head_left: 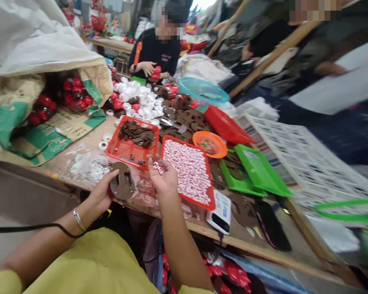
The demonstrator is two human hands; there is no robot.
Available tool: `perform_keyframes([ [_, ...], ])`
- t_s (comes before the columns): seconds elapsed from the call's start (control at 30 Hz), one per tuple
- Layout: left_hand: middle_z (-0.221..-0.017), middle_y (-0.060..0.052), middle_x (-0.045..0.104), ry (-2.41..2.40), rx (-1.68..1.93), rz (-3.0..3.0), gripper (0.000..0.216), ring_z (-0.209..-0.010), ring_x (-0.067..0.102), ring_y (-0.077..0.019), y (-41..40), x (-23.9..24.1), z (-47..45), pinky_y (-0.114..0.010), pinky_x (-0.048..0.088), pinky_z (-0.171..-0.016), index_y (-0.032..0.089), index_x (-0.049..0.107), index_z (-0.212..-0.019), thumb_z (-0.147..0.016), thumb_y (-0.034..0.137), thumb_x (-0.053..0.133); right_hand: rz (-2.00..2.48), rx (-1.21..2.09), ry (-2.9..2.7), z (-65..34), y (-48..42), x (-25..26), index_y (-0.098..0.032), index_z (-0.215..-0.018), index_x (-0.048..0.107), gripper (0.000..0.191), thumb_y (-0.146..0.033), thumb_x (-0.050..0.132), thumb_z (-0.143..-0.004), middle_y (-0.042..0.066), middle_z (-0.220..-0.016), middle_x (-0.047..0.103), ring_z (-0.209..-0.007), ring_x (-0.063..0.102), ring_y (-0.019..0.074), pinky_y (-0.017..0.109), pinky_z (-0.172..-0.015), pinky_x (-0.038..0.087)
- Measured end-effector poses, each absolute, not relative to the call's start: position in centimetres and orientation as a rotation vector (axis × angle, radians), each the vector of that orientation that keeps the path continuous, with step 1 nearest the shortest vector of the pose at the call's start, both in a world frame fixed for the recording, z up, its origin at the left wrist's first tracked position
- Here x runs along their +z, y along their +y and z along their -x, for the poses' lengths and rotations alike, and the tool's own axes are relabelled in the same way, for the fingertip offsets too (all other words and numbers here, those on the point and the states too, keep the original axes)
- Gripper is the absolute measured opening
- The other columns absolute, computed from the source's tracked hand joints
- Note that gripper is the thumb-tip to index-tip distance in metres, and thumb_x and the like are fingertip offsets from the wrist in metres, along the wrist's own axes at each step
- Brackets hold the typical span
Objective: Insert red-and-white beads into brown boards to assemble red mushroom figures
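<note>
My left hand (pixel 103 192) grips a round brown disc (pixel 122 181) with slots in its middle and small holes near its rim. The disc is held over the front edge of the table. Palm up, my right hand (pixel 164 177) is partly cupped round several small white and red pieces (pixel 158 167). It is just left of a red tray (pixel 213 202) full of the same kind of small pieces. Behind my hands is another red basket (pixel 112 149), with dark brown flat pieces (pixel 138 134) in it.
An open sack (pixel 58 141) with shiny red pieces lies at left. White rings and brown parts are heaped at the back. An orange bowl (pixel 219 149), green trays (pixel 260 169), a white device (pixel 221 210) and a phone (pixel 272 224) lie at right. A co-worker (pixel 155 53) sits opposite.
</note>
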State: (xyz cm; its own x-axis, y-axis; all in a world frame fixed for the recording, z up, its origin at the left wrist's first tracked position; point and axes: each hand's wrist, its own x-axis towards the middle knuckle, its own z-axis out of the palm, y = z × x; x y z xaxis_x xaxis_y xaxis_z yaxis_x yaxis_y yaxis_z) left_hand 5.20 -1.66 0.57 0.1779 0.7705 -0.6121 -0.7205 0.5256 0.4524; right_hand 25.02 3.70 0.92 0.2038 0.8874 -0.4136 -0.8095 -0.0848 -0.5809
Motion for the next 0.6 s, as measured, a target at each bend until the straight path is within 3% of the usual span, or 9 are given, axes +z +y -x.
perform_keyframes([
  [0.13, -0.097, -0.008, 0.073, 0.930, 1.117, -0.028, 0.036, -0.077, 0.069, -0.0196, -1.2, 0.0, -4.7, -0.033, 0.057, -0.074, 0.015, 0.065, -0.108, -0.075, 0.024, 0.076, 0.859, 1.487, -0.289, -19.5, 2.5, 1.1, -0.019, -0.083, 0.064, 0.008, -0.022, 0.056, -0.083, 0.003, -0.091, 0.070, -0.100, 0.066, 0.0171, 0.036, -0.098, 0.054],
  [0.3, -0.099, -0.008, 0.073, 0.917, 1.157, -0.019, 0.038, -0.079, 0.069, -0.0192, -1.2, -0.4, -4.3, -0.031, 0.056, -0.075, 0.015, 0.064, -0.109, -0.075, 0.026, 0.076, 0.934, 1.350, -0.593, -15.7, 1.1, 1.3, -0.020, -0.082, 0.068, 0.017, -0.033, 0.058, -0.082, 0.002, -0.090, 0.069, -0.094, 0.063, 0.0161, 0.033, -0.095, 0.050],
  [0.6, -0.095, -0.006, 0.073, 0.896, 1.182, -0.008, 0.037, -0.078, 0.068, -0.0163, -1.3, -0.9, -4.2, -0.029, 0.054, -0.076, 0.016, 0.063, -0.107, -0.074, 0.023, 0.077, 1.034, 1.226, -0.881, -15.1, 0.6, 0.2, -0.022, -0.096, 0.063, 0.021, -0.020, 0.063, -0.075, 0.001, -0.097, 0.067, -0.095, 0.060, 0.0146, 0.034, -0.098, 0.045],
])
